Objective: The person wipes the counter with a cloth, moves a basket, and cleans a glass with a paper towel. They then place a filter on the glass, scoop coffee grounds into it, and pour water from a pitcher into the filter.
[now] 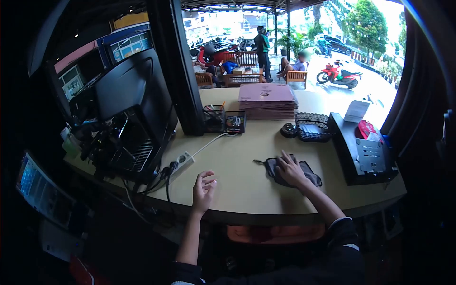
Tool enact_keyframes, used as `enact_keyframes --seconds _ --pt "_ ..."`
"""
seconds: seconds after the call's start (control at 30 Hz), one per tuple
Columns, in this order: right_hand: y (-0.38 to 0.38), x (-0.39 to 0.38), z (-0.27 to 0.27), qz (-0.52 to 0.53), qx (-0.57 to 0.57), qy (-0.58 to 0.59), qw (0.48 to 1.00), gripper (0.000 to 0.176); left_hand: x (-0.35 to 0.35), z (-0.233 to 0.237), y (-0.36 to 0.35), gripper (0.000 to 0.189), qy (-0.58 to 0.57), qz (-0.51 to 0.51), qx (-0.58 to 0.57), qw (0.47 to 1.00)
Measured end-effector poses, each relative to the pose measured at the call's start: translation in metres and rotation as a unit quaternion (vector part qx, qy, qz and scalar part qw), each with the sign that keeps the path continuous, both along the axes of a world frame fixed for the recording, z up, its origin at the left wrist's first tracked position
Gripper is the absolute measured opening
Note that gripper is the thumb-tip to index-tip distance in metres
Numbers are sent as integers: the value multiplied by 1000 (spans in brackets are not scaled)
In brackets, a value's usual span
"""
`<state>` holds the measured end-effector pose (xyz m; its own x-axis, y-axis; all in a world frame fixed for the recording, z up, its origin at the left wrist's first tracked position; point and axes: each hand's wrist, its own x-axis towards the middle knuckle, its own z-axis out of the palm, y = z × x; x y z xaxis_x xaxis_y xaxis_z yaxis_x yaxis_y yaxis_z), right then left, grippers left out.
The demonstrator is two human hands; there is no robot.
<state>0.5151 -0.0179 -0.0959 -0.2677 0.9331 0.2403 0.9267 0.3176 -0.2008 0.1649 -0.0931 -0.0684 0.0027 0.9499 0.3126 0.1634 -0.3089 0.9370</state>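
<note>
Dark cloth [311,175] lies on bench [237,185], near side, right of middle. Right hand [290,170] on top of it, fingers spread apart, palm down. Left hand [204,192] above bench, left of cloth, holding nothing, fingers loosely curled. Beyond cloth: round black item [288,130], black basket [314,133]. Black box [361,156] on right. Pink stack [267,100] farther.

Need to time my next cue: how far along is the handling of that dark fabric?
Looks done: the dark fabric lies spread on the tabletop. In hand: the right hand is on it; whether it pinches or only presses is unclear. Left, probably: any lifting, folding or wiping, since it lies rumpled on the surface. The left hand is open and empty.
</note>
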Motion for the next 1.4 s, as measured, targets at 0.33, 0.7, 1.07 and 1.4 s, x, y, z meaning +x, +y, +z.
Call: enact_keyframes --seconds 0.33,0.7,1.07,1.4 --pt "104 -160 -22 50 141 60 987 32 -111 -22 -19 36 -84 58 9 995" --pt "-45 -337 -18 276 99 -100 951 48 -95 -24 -26 31 -109 110 78 985" --pt "-46 18 -9 -158 98 55 981 50 14 -14 -50 24 7 69 146 987" --pt "-130 -3 -13 -283 -4 -25 959 69 42 -20 -91 28 69 86 91 990"
